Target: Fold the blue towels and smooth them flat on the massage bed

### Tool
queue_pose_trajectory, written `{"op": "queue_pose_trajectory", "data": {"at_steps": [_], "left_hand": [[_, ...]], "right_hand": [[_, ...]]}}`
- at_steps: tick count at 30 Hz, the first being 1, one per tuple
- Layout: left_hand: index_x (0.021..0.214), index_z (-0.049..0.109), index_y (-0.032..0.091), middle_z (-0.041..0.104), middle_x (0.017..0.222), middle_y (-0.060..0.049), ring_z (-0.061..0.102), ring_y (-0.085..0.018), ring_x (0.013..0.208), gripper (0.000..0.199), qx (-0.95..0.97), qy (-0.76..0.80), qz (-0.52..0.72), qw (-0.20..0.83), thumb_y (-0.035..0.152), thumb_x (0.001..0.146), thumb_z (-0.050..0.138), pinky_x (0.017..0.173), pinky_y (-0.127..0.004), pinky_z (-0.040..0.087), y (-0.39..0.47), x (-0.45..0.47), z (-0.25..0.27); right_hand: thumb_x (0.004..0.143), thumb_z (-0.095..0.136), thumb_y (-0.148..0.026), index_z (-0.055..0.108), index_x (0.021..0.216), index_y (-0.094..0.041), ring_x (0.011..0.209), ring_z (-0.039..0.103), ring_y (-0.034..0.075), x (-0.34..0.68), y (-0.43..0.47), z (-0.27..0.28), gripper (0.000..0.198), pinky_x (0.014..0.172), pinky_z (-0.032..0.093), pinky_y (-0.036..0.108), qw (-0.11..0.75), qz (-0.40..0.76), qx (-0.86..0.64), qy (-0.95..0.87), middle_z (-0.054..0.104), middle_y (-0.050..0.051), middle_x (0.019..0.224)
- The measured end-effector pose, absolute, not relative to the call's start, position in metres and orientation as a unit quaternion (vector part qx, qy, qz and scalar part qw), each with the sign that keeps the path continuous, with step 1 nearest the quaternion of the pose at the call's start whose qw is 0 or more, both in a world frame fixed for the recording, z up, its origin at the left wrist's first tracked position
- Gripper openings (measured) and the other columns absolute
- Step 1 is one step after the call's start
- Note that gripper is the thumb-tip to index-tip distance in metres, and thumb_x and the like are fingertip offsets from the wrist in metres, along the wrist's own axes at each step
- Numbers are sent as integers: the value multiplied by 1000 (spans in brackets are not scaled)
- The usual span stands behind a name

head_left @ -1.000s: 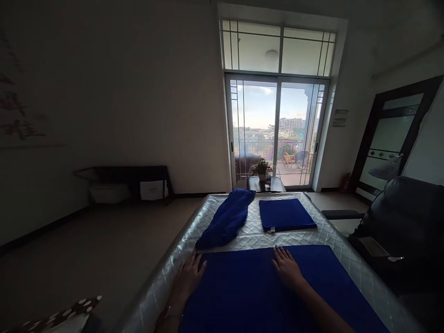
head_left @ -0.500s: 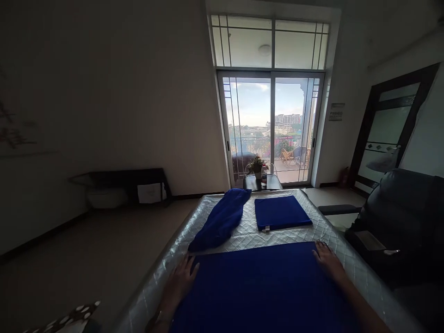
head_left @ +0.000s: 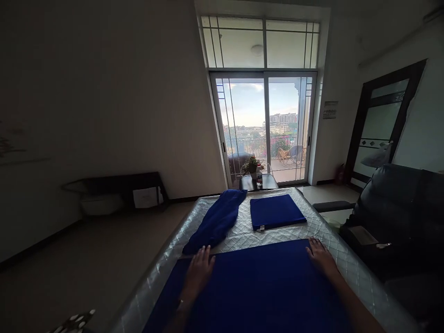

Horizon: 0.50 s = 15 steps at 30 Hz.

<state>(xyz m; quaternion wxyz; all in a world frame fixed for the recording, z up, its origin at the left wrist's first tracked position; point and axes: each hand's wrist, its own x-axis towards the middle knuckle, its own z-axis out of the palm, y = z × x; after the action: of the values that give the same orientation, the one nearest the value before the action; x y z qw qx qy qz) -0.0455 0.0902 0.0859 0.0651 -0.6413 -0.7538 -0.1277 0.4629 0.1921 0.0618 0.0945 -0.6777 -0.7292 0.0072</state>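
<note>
A large blue cloth point(head_left: 256, 286) lies spread over the near part of a table with a shiny silver quilted cover point(head_left: 239, 231). My left hand point(head_left: 200, 268) rests flat on its far left part, fingers stretched forward. On the cloth's far right corner lies my right hand point(head_left: 321, 254), palm down with fingers extended. Beyond the left hand is a crumpled blue cloth point(head_left: 217, 219). A folded blue cloth point(head_left: 277, 210) with a small white tag lies farther right. The near edge of the large cloth is out of view.
A black armchair point(head_left: 391, 208) stands to the right of the table. Behind the far edge, a small dark table point(head_left: 267, 182) holds a potted plant point(head_left: 252, 165) and a bottle point(head_left: 259, 175). A low dark bench point(head_left: 121, 185) is by the left wall.
My left hand has moved right from the large cloth's left edge onto its surface, and more cloth shows left of it. My right hand stays at the far right corner. The view has shifted slightly.
</note>
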Motion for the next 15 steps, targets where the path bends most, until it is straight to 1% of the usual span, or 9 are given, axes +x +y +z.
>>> {"op": "queue_pose_trajectory", "data": {"at_steps": [1,3,4,5,7,10,12,15], "left_hand": [[150,46,11,49,156,-20,40,-35,148,63,-682,-717,-137,41,44,100,24,123,-56,32,96,-19,87],[147,52,20,47,159,-14,38,-29,150,62,-730,-669,-140,20,50,100,26,126,-47,31,105,29,87],[147,52,23,46,160,-11,37,-28,151,61,-746,-651,-140,10,53,100,27,127,-45,30,109,49,86],[147,52,26,46,160,-10,36,-27,151,61,-756,-639,-140,4,55,100,27,127,-44,31,112,65,85],[150,48,26,45,160,-10,35,-27,152,62,-767,-627,-137,-14,55,100,26,126,-48,31,115,79,82],[153,42,26,41,163,-11,31,-29,153,62,-759,-639,-121,-40,55,101,26,125,-53,30,113,65,78],[154,40,27,38,164,-10,29,-29,154,61,-744,-658,-106,-39,55,101,28,126,-53,28,107,38,77],[154,40,26,40,163,-10,31,-28,153,58,-721,-688,-82,-13,49,102,28,126,-51,27,94,-19,75]], "right_hand": [[97,20,-45,33,157,-11,154,26,21,463,192,63,70,127,17,36,95,10,-679,-728,35,10,165],[97,22,-45,34,157,-12,154,26,21,462,191,64,70,126,17,36,99,18,-681,-726,35,9,165],[96,23,-46,34,157,-12,154,26,21,462,190,65,70,126,18,37,102,21,-682,-724,35,9,165],[96,24,-46,34,157,-12,154,27,21,462,190,66,70,126,18,36,106,23,-682,-723,36,9,165],[95,27,-47,36,156,-12,154,27,22,462,189,67,71,126,19,35,114,25,-679,-725,36,10,165],[94,29,-50,40,155,-15,154,28,22,464,190,68,71,126,18,34,118,31,-672,-731,36,9,165],[94,29,-52,41,154,-19,153,29,22,465,190,68,70,126,18,35,117,35,-668,-734,37,7,165],[93,27,-56,44,153,-20,153,29,23,467,192,65,72,126,17,36,120,35,-667,-735,36,6,165]]}}
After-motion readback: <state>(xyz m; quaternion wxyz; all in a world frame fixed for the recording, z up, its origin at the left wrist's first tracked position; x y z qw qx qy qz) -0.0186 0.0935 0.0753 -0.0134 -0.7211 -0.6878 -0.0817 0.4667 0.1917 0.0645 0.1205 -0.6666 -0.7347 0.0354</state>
